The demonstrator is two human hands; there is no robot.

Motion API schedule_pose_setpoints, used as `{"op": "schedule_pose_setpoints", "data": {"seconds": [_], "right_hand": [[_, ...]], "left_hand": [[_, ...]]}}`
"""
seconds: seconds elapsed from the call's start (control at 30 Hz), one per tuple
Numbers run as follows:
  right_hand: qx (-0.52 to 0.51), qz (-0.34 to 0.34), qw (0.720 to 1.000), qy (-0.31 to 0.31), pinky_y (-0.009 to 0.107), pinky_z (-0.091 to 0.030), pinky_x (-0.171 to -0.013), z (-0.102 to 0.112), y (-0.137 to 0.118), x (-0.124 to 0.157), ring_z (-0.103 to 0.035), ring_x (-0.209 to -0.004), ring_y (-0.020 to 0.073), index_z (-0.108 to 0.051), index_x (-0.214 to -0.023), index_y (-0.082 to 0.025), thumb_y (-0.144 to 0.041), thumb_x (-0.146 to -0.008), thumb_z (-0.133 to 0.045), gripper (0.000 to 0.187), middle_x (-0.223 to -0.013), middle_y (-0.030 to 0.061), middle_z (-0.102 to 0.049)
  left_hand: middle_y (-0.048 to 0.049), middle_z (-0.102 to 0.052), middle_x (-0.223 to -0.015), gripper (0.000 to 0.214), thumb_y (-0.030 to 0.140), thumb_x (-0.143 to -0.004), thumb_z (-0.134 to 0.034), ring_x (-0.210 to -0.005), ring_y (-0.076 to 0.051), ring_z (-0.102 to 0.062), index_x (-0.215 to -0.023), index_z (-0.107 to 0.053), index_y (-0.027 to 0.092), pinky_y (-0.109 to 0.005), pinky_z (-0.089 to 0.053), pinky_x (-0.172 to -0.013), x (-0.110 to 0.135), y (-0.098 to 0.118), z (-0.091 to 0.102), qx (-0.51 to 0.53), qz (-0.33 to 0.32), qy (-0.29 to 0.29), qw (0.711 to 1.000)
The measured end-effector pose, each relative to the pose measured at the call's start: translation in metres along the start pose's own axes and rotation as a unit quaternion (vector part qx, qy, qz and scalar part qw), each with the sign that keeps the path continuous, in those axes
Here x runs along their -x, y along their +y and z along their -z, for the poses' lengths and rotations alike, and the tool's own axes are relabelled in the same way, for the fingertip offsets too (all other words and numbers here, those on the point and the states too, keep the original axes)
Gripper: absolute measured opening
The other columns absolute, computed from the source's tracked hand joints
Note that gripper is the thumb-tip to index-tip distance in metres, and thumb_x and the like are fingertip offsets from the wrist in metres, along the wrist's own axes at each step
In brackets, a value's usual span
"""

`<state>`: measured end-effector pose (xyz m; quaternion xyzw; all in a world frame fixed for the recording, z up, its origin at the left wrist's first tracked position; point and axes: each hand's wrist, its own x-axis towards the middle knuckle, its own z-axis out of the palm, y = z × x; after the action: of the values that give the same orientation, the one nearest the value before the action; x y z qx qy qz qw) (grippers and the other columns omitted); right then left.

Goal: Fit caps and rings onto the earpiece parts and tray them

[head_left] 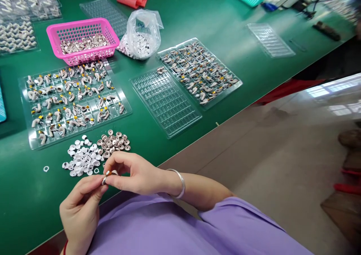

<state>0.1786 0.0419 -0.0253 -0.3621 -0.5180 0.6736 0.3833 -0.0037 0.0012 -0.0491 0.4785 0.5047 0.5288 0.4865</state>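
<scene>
Close to the table's front edge, my left hand [81, 206] and my right hand [137, 174] meet at the fingertips. Both pinch a small earbud part [108, 174] with an orange tab and a pale, rounded body; my fingers cover much of it. Just beyond them lies a heap of small white discs [84, 157]. Beside that heap is a pile of beige round caps [114, 142]. A clear tray [34, 142] behind the piles carries rows of beige curved earbud parts with orange tabs.
A pink basket [53, 40] of beige caps stands behind the tray, beside a plastic bag [143, 33] of small pieces. Right of these are a nearly bare clear tray [169, 108] and a filled tray [197, 70]. A lone white ring [46, 169] lies at left.
</scene>
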Motion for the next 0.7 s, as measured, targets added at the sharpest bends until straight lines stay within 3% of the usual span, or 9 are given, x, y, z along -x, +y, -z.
{"op": "schedule_pose_setpoints", "data": {"seconds": [0.23, 0.43, 0.7], "right_hand": [[-0.126, -0.062, 0.99, -0.026, 0.022, -0.04, -0.058, -0.004, 0.011, 0.0, -0.049, -0.062, 0.0073, -0.057, -0.085, -0.015, -0.042, -0.075, -0.079, 0.036, -0.074, -0.0038, -0.056], [-0.199, -0.089, 0.976, -0.006, 0.021, -0.044, -0.058, -0.008, 0.015, 0.0, -0.054, -0.062, 0.0065, -0.057, -0.083, -0.015, -0.044, -0.069, -0.083, 0.041, -0.074, -0.004, -0.059], [-0.226, -0.112, 0.968, 0.007, 0.021, -0.048, -0.056, -0.013, 0.015, 0.0, -0.06, -0.058, 0.0068, -0.054, -0.084, -0.016, -0.046, -0.068, -0.084, 0.045, -0.072, -0.0055, -0.058]], "left_hand": [[0.0003, -0.078, -0.088, 0.028, 0.004, -0.075, -0.075, -0.075, -0.015, -0.072, -0.087, -0.08, 0.029, -0.021, -0.062, -0.061, 0.0, 0.005, 0.006, -0.054, -0.039, -0.025, 0.997], [0.0019, -0.078, -0.09, 0.033, 0.001, -0.076, -0.073, -0.076, -0.014, -0.072, -0.091, -0.08, 0.03, -0.022, -0.061, -0.065, -0.003, 0.003, 0.008, -0.067, -0.075, -0.045, 0.994], [0.0008, -0.078, -0.089, 0.028, 0.006, -0.075, -0.077, -0.077, -0.015, -0.071, -0.089, -0.08, 0.03, -0.021, -0.06, -0.064, -0.002, -0.002, 0.006, -0.049, -0.039, -0.027, 0.998]]}}
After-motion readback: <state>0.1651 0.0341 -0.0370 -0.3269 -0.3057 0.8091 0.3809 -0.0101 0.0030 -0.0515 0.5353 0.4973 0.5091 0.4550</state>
